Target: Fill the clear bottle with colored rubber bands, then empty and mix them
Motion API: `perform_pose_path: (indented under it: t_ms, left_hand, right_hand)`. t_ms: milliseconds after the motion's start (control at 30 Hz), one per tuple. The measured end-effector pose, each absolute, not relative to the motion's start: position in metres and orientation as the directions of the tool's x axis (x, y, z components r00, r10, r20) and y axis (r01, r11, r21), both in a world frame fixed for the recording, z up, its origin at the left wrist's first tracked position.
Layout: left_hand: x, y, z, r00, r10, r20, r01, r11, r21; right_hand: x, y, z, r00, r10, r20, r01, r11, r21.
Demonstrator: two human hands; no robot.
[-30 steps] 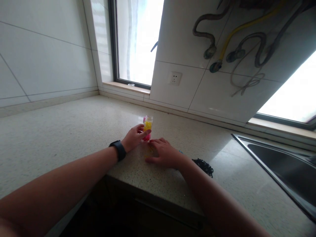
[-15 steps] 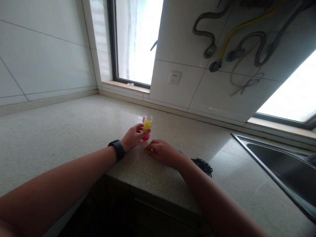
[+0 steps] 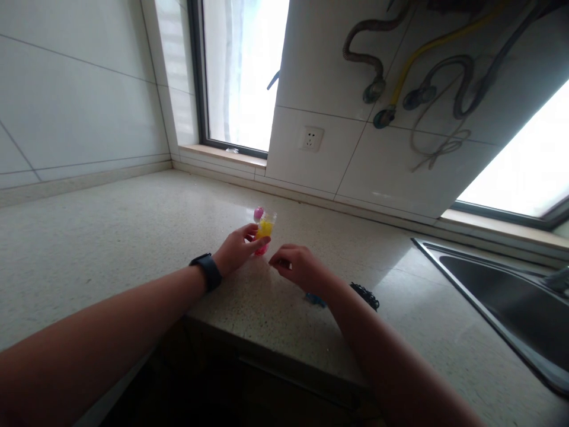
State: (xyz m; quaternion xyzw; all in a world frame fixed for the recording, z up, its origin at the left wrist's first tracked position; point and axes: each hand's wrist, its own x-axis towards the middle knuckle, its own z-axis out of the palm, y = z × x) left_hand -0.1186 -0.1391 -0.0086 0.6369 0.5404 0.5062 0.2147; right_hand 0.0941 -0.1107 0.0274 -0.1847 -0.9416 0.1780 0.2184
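Observation:
My left hand (image 3: 239,249) is wrapped round a small clear jar (image 3: 265,228) with yellow pieces above and pink-red pieces below. The jar tilts slightly to the right, and its clear rim faces up. Just behind it lies a round pink thing (image 3: 258,213), perhaps a lid. Close to the jar's right side, my right hand (image 3: 296,264) has its fingers bent together in a pinch; what is between the fingertips, if anything, is too small to make out. Under my right wrist a small blue heap (image 3: 315,300) shows in part. Beyond the forearm is a pile of black bands (image 3: 365,295), partly covered.
The pale speckled countertop (image 3: 146,237) ends at a front edge below my hands. A steel sink (image 3: 493,302) is set in at the right. Behind stand a tiled wall with a socket (image 3: 313,139), hoses and a yellow pipe (image 3: 411,62), and windows.
My right hand has lifted slightly and drawn its fingers closer together beside the jar. More of the blue heap and the pink thing shows. The jar leans a little more to the right.

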Motion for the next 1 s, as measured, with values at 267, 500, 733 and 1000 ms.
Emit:
perform_pose_path:
  t_ms: [267,500,733,1000]
  left_hand:
    - [-0.107,-0.153,-0.003,0.052,0.874,0.483,0.647,-0.398,0.65]
    - [-0.1,-0.161,0.004,0.122,0.84,0.529,0.711,-0.446,0.544]
    - [-0.1,-0.162,0.006,0.158,0.829,0.537,0.73,-0.464,0.502]
    - [-0.1,-0.162,0.006,0.168,0.836,0.523,0.692,-0.478,0.542]
  right_hand:
    - [0.109,-0.103,0.049,-0.311,0.586,0.748,0.211,0.81,-0.547]
    - [0.114,-0.116,0.058,-0.501,0.414,0.76,0.324,0.904,-0.279]
    - [0.116,-0.115,0.058,-0.572,0.365,0.735,0.283,0.928,-0.242]
    - [0.116,-0.117,0.056,-0.509,0.435,0.743,0.274,0.9,-0.34]
